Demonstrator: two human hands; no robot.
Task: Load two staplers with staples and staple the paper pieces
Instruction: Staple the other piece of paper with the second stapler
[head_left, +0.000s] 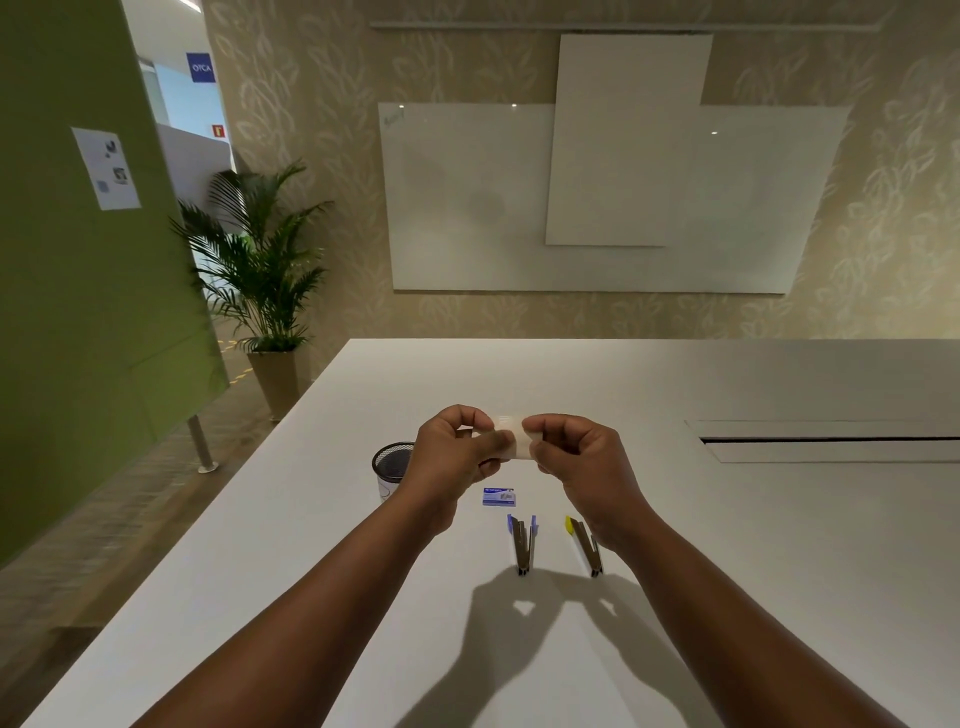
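Observation:
Both my hands are raised above the white table (675, 519), pinching one small pale object (511, 436) between them; it looks like a strip of staples or a paper piece, I cannot tell which. My left hand (452, 452) holds its left end, my right hand (576, 457) its right end. Below them on the table lies a small blue staple box (498, 497). A blue stapler (522, 543) and a yellow stapler (584, 545) lie opened flat, side by side, nearer to me. My right wrist partly covers the yellow one.
A black mesh pen cup (390, 467) stands left of my left hand. A recessed cable slot (831, 441) runs across the table at the right. A potted palm (260, 270) and a green partition (78, 260) stand beyond the table's left edge.

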